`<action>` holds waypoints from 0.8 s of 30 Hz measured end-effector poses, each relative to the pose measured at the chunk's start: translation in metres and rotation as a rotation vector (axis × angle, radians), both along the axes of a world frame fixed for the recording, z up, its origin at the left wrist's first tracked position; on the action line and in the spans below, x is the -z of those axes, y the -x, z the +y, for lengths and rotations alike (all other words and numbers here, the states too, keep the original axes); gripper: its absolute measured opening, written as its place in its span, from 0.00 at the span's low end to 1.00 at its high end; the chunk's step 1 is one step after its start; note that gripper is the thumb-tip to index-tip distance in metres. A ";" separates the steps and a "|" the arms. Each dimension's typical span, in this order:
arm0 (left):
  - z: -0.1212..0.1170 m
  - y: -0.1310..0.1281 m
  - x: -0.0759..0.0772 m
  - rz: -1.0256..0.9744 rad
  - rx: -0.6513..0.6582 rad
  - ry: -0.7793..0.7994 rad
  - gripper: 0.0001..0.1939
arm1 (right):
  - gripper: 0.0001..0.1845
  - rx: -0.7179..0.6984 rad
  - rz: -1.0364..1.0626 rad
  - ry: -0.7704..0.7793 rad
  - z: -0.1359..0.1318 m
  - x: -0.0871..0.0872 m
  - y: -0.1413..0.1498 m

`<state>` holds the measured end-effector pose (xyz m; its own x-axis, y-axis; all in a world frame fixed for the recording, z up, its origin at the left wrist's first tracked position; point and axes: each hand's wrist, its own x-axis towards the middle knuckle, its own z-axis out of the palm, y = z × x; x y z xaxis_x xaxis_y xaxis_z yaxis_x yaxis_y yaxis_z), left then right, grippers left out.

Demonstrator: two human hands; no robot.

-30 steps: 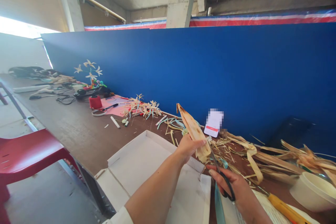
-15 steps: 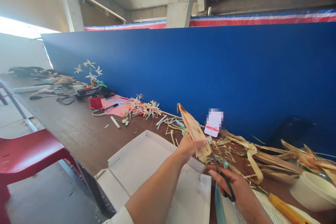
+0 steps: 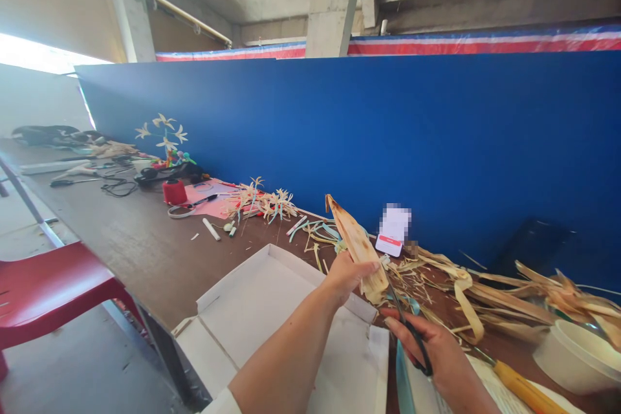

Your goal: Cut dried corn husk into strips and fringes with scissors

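My left hand [image 3: 345, 277] is closed on a dried corn husk [image 3: 353, 233], pale with brown spots and a dark curled tip, held tilted up above the table. In my right hand [image 3: 429, 339] is a pair of black-handled scissors [image 3: 420, 344], fingers through the handles. Their blades rise to the husk's lower right edge, close by my left thumb; whether they are cutting into it I cannot tell. Below both hands lies an open white cardboard box [image 3: 276, 297]. Husk scraps and strips [image 3: 427, 291] are strewn just behind the scissors.
Several husk flowers [image 3: 272, 200] lie beside pink paper [image 3: 213, 206] and a red thread spool [image 3: 174, 192]. A phone-like white card [image 3: 391, 242] leans at the blue partition [image 3: 291, 123]. At right are a white bowl [image 3: 577, 356] and a yellow-handled tool [image 3: 526, 388]. A red chair [image 3: 53, 284] stands left.
The view has shifted very slightly. Both hands keep almost the same pose, with the husk and scissors still held together.
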<state>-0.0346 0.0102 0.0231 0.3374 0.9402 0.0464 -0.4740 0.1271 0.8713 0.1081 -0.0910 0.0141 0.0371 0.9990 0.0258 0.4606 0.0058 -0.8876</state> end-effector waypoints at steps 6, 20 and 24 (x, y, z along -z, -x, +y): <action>-0.002 0.002 -0.002 -0.047 0.063 -0.016 0.20 | 0.20 -0.003 -0.004 -0.019 0.000 0.001 0.001; -0.002 0.006 -0.005 -0.064 0.127 -0.034 0.22 | 0.17 -0.097 0.046 -0.053 0.003 0.003 -0.003; 0.001 0.005 -0.001 -0.056 0.126 -0.042 0.21 | 0.16 -0.105 0.055 -0.032 0.002 0.003 -0.005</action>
